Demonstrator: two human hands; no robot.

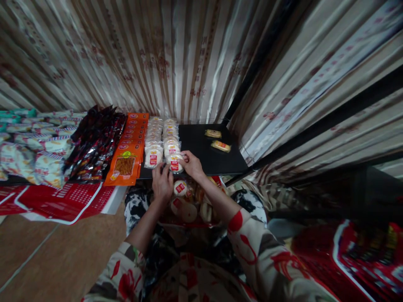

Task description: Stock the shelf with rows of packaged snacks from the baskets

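Observation:
Two rows of round white cakes in clear wrappers with red labels run front to back on a black shelf (195, 157). My right hand (192, 166) pinches the right edge of the front wrapped cake (174, 165) in the right-hand row. Beside that cake's left edge is my left hand (163, 183), fingers bent and apart, the tips at the wrappers. The front cake of the left row (153, 156) lies just beyond those fingers. Below the shelf edge, between my knees, a red container holds assorted wrapped snacks, among them another white cake (180, 188).
Orange snack packs (126, 155), dark shiny packets (100, 142) and white packets (50, 167) fill the shelf's left. Two small yellow packets (221, 146) lie to the right. A black shelf post (248, 84) and a curtain (176, 54) stand behind. Red packages (371, 260) sit low at right.

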